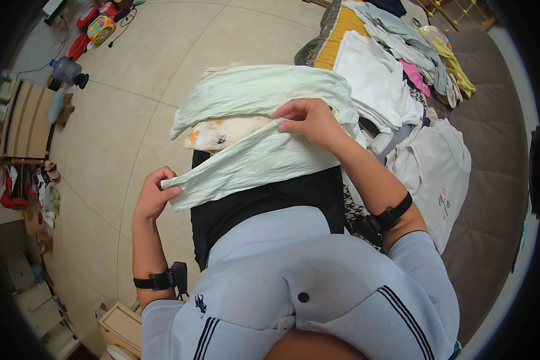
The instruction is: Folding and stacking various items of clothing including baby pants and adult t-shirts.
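Note:
A pale green pair of trousers lies spread across my lap, its two legs pointing left with a gap between them. My left hand pinches the end of the nearer leg between thumb and fingers. Farther up that leg, my right hand is closed on its upper edge. Through the gap shows a cream cloth with an orange floral print. Black cloth covers my lap under the trousers.
To the right, a white garment, a white shirt and other heaped clothes lie on a brown padded seat. Tiled floor spreads to the left. A water jug and a colourful toy cube stand at the far left.

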Demonstrator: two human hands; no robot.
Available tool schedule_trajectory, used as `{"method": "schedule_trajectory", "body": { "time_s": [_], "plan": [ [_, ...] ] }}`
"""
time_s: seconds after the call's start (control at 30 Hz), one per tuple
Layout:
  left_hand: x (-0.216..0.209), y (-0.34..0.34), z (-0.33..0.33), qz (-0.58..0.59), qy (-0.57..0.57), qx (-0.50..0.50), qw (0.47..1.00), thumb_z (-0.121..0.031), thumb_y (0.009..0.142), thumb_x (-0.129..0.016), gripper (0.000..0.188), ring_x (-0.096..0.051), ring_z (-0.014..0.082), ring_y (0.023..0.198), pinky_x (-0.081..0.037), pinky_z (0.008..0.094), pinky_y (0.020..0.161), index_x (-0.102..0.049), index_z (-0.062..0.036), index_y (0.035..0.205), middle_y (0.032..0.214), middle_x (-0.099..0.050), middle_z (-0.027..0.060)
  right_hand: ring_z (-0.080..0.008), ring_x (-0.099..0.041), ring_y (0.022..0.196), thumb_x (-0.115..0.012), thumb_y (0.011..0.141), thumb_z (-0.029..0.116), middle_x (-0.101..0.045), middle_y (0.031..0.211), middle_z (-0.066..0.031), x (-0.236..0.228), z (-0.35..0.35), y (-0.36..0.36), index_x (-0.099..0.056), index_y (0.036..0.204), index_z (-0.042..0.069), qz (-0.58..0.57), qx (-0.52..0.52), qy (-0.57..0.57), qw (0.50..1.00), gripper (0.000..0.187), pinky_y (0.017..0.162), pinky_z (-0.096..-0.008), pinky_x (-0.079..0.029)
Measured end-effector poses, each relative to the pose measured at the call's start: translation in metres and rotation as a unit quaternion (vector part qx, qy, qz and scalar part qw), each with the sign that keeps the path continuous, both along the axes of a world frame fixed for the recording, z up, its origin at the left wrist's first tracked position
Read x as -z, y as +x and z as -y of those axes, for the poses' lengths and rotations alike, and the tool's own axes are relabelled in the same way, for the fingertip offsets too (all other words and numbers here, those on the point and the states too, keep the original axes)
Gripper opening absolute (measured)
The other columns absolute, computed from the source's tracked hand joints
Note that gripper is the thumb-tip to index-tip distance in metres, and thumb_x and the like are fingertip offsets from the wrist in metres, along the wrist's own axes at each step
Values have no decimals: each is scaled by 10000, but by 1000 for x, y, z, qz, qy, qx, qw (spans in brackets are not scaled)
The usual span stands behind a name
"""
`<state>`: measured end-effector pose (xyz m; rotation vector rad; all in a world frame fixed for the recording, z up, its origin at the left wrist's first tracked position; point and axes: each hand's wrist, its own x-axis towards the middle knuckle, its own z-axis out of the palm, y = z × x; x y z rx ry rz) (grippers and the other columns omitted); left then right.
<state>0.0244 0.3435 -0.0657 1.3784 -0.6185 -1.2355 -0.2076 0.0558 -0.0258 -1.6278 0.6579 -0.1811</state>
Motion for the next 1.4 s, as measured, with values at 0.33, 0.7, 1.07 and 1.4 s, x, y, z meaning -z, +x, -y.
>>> {"method": "schedule_trajectory", "body": {
  "time_s": [0.33,0.7,1.07,1.4],
  "plan": [
    [5,-6,8,65,79,-48,994,-220,804,-605,216,-511,69,675,-413,230,639,-602,-14,869,772,-589,-6,-84,-579,763,-676,692,-14,-636,843,-26,13,-8,0,-644,920,20,2,11,-121,993,233,700,-208,-464],
    [12,-7,11,91,81,-113,986,-177,825,-603,180,-507,63,643,-406,224,614,-618,2,821,726,-597,4,-112,-593,827,-651,721,-2,-641,911,-60,30,-3,-8,-639,976,36,67,-2,-77,995,258,748,-228,-474],
    [-18,-19,46,352,49,11,935,-135,723,-679,177,-537,91,651,-438,247,636,-634,9,816,733,-622,31,-134,-597,868,-720,670,81,-636,976,-73,23,-3,-14,-617,1045,51,41,-88,-224,970,391,781,-235,-464],
    [-8,-10,50,294,119,36,948,-85,692,-695,120,-473,51,619,-390,210,581,-602,-12,715,648,-561,-16,-149,-617,772,-737,655,102,-636,901,-55,11,14,-34,-641,954,68,15,-40,-223,974,315,717,-249,-490]
  ]
}}
